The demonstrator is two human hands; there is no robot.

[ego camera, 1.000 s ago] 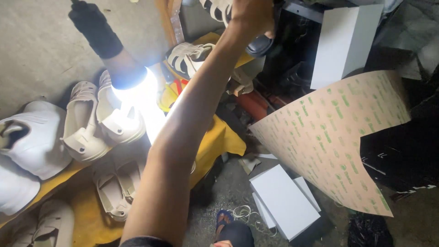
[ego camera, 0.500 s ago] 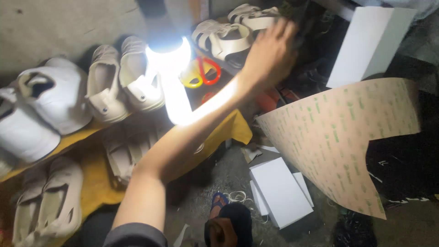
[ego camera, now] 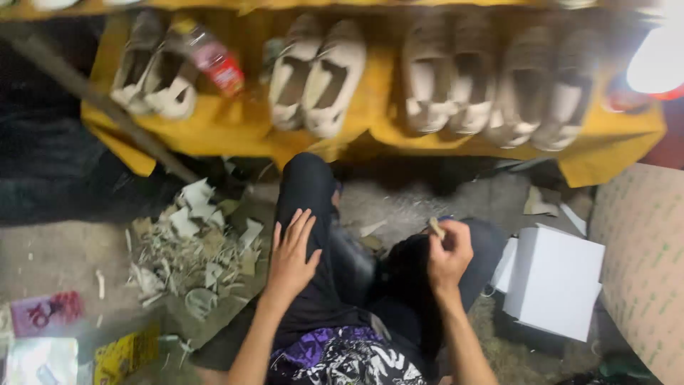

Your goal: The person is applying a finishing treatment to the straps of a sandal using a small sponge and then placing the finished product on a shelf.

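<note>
Yellow cloth (ego camera: pixel 214 128) drapes a low shelf across the top, carrying pairs of pale shoes (ego camera: pixel 313 78) and a small bottle with a red label (ego camera: pixel 214 60); below is a gritty floor with a heap of paper scraps (ego camera: pixel 192 249). The person sits with dark-trousered knees drawn up. Their left hand (ego camera: pixel 291 257) lies flat on the left thigh, fingers spread and holding nothing. Their right hand (ego camera: pixel 449 255) is curled closed, pinching a small pale sliver (ego camera: pixel 435 228) (too blurred to identify) just above the right knee. A white box (ego camera: pixel 552 281) sits beside that knee, next to a large brown sheet (ego camera: pixel 641 271).

The sliver is held only at its end; a loosened pinch could drop it among the scraps, where it would be hard to pick out.

Half a second ago the arm was stretched up toward the shelf near the bright lamp (ego camera: pixel 659 64); now both hands are down at the lap and the view has swung downward.
</note>
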